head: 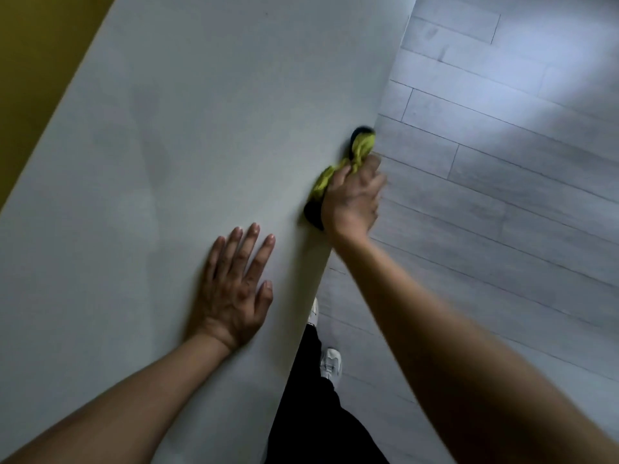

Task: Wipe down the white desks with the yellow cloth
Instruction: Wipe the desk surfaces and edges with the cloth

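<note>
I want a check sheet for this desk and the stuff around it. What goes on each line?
Surface: white desk, bare top with faint smudgy patches.
Job's things: yellow cloth, bunched at the desk's right edge, dark parts at both ends.
Clutter: nothing seen.
Hands: left hand flat on the desk, fingers straight; right hand grips the cloth at the edge, blurred.
Cables: nothing seen.
Surroundings: grey plank floor on the right; yellow wall at top left; the person's dark trousers and white shoe below.
</note>
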Available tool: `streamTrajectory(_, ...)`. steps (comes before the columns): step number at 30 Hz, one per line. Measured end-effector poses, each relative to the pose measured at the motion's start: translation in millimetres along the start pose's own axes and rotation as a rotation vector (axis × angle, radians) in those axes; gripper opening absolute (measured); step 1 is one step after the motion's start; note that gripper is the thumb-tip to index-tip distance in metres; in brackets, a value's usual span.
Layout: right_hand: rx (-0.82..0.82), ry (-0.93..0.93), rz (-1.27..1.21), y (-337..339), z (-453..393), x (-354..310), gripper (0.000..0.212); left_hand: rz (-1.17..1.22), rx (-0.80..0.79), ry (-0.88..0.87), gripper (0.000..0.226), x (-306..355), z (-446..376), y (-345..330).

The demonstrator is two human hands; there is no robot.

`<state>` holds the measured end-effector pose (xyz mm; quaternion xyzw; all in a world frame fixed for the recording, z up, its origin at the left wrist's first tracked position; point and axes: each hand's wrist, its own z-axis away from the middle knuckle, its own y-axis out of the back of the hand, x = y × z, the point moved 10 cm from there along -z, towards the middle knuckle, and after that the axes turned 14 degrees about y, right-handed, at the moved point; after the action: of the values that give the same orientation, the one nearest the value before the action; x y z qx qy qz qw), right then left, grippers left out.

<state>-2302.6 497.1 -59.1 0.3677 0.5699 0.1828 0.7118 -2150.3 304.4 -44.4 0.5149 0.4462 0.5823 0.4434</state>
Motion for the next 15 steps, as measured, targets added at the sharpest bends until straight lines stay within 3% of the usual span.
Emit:
streamTrajectory(3,-0.047,0.010,-0.004,0,80,12,0.037,-0.013,-0.010,-0.003,0.067,-1,-1,-1)
streamTrajectory(6,-0.074,0.032,0.020,1,105,16,0.037,-0.020,-0.017,0.008,0.068,-1,-1,-1)
streamTrajectory(15,-0.003,-0.019,-0.086,5,-38,3,0.038,-0.027,0.029,-0.015,0.068,-3,-2,-5)
